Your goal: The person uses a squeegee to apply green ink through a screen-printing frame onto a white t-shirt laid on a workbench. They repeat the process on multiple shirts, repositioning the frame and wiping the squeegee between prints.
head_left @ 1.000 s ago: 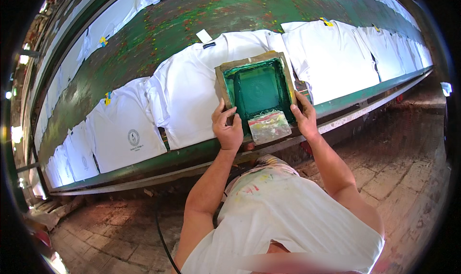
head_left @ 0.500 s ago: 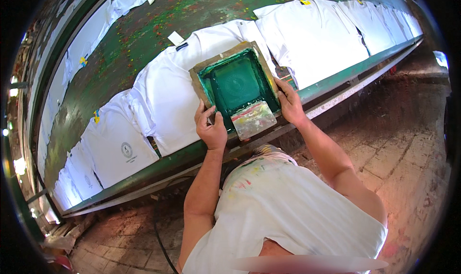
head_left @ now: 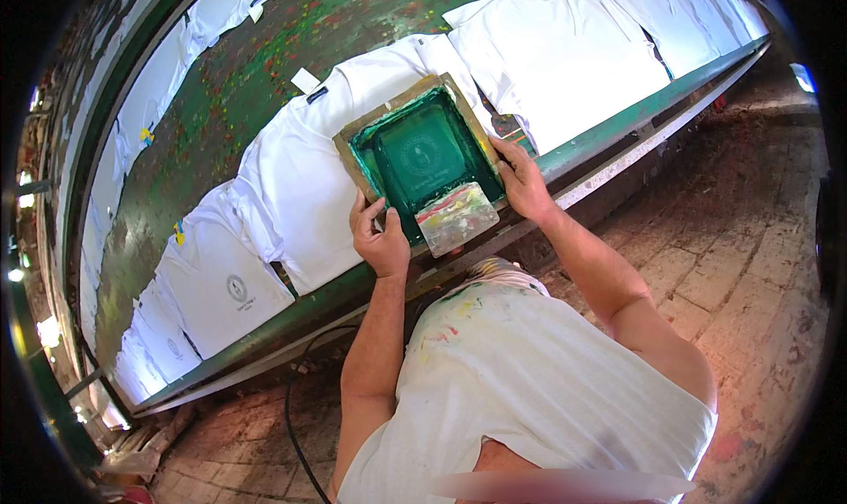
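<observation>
Left hand (head_left: 381,239) and right hand (head_left: 522,184) clamped on printing screen (head_left: 422,158) | screen lies on blank shirt (head_left: 304,182) | printed shirt (head_left: 221,283) to my left; blank shirts (head_left: 565,54) right remain

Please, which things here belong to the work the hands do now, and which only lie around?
In the work:
left hand and right hand, gripping the printing screen
squeegee resting in the screen
white shirt under it

Only around:
printed shirt
blank shirt
black cable
</observation>
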{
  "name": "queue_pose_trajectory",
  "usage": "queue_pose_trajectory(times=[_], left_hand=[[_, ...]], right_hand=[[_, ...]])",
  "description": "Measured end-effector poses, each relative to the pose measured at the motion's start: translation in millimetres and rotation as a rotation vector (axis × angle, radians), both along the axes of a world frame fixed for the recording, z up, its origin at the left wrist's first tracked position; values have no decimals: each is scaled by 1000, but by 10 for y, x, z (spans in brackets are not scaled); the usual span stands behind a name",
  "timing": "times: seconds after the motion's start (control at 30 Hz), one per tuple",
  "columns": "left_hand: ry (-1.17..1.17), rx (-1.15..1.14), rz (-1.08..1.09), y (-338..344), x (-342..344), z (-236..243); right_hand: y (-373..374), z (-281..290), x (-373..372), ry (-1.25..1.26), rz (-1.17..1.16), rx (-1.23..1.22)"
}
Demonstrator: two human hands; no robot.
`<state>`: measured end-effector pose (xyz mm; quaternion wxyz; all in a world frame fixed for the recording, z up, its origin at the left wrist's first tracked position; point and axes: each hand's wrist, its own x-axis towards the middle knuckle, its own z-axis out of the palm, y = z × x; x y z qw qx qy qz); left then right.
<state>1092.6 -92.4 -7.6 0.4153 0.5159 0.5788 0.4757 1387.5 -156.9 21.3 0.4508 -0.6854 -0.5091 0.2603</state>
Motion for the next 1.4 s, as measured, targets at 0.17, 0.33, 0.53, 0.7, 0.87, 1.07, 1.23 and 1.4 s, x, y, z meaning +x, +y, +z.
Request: queue_pose_trajectory(times=[0.17, 0.33, 0.53, 0.7, 0.87, 1.07, 1.23, 1.4], left_hand=[[24, 86, -67, 43, 3, 120], [415, 165, -229, 480, -209, 564], [1000, 231, -737, 1247, -234, 1230], [1249, 119, -898, 1516, -71, 1380], [1305, 51, -913, 1567, -3, 1386], [1328, -18, -889, 1542, 69, 1408], [1350, -44, -856, 1515, 128, 1434], [1359, -55, -830, 1483, 148, 1438]], right_hand=[[89, 72, 30, 166, -60, -84], [15, 423, 60, 48, -69, -25], [-267, 1013, -293, -347, 430, 87], [-310, 1044, -606, -615, 620, 85], [-332, 905, -737, -746, 552, 36], [-247, 964, -671, -811, 628, 19], [33, 1066, -587, -755, 668, 27], [492, 1167, -361, -634, 846, -162]])
